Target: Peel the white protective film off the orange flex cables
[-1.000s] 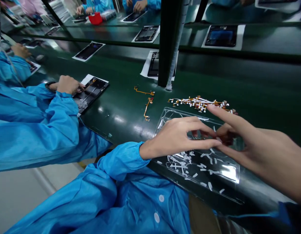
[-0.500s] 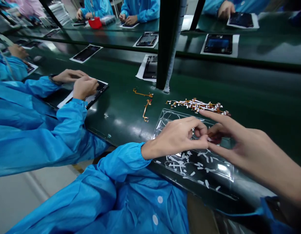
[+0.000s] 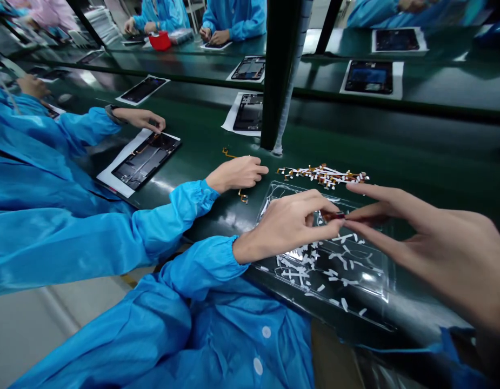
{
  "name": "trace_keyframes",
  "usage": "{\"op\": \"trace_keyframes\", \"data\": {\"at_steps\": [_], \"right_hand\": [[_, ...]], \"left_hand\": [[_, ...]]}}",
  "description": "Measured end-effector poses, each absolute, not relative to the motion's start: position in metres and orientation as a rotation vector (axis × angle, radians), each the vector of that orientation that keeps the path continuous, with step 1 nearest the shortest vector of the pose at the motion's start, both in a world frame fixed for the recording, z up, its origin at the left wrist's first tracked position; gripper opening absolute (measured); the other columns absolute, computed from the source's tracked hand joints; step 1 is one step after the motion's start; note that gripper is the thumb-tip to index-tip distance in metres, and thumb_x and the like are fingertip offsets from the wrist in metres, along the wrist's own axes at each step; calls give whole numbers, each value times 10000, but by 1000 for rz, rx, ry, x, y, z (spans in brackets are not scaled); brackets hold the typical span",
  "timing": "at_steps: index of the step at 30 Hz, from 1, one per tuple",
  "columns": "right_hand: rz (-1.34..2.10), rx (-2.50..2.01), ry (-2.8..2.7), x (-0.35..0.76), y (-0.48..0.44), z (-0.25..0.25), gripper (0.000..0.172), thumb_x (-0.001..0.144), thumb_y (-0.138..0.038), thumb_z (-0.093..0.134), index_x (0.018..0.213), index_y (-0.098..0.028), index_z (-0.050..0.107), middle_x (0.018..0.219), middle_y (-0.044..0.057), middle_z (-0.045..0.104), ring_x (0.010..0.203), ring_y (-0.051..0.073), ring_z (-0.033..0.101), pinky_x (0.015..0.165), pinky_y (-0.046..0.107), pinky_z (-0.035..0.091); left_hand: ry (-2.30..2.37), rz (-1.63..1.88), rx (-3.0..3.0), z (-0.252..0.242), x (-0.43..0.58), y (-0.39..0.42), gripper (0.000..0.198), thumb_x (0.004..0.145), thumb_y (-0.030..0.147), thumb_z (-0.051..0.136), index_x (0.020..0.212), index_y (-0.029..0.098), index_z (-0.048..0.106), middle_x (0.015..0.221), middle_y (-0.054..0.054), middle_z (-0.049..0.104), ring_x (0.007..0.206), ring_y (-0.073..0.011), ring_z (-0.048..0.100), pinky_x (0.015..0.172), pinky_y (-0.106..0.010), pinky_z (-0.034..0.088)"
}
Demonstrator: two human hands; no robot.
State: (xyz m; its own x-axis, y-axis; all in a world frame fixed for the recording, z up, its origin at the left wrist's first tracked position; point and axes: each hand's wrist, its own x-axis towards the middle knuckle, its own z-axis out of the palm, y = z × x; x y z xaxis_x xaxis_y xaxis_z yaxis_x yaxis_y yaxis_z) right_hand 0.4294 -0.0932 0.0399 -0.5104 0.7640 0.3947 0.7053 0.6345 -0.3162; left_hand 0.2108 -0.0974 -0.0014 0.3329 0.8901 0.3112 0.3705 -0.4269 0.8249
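Note:
My left hand point(image 3: 290, 224) and my right hand point(image 3: 428, 243) meet over a clear plastic tray point(image 3: 375, 286) on the green belt. Both pinch a small brown flex strip point(image 3: 334, 215) between thumb and fingertips; my right index finger sticks out straight. White backing scraps point(image 3: 302, 270) litter the tray. A pile of orange flex cables with white tabs point(image 3: 322, 174) lies just beyond the tray.
A co-worker's hand point(image 3: 237, 173) on my left rests on loose flex cables point(image 3: 244, 195); their other hand point(image 3: 140, 118) touches an open tablet chassis point(image 3: 142, 159). A black post point(image 3: 276, 75) stands behind. More chassis on white sheets point(image 3: 250, 113) line the belt.
The co-worker's nearer hand left the chassis and reached right onto the loose flex cables. My hands stayed over the tray, and the strip between my fingertips has come into view.

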Motion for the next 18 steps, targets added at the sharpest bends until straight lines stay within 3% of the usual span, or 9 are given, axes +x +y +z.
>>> {"op": "trace_keyframes", "data": {"at_steps": [5,8,15,18], "right_hand": [[102,-1176,-2309,431,-93,37,401,987,-591,534,1258,-318,648,918,-41,792,441,120,591,451,300,398],[61,-1167,-2332,430,-91,38,308,996,-571,525,1068,-317,684,867,-59,781,499,124,633,486,287,418],[72,-1152,-2378,416,-92,38,275,998,-479,488,873,-266,610,727,-65,699,564,119,668,505,250,444],[-115,-1152,-2366,411,-94,29,217,989,-386,472,860,-235,559,700,-38,662,555,130,650,492,252,408]], "left_hand": [[1124,1073,1900,-1,210,-95,121,892,266,675,954,187,743,940,4,732,699,-98,602,701,-256,482],[1123,1104,1888,-2,210,-95,127,880,250,675,951,175,749,926,-3,734,688,-95,603,684,-247,481],[1111,1159,1847,-8,212,-95,128,869,296,700,924,189,743,902,-6,729,652,-82,578,655,-242,471],[1069,1115,1629,-8,213,-93,143,849,323,730,896,188,717,867,3,700,649,-77,547,619,-234,442]]}}
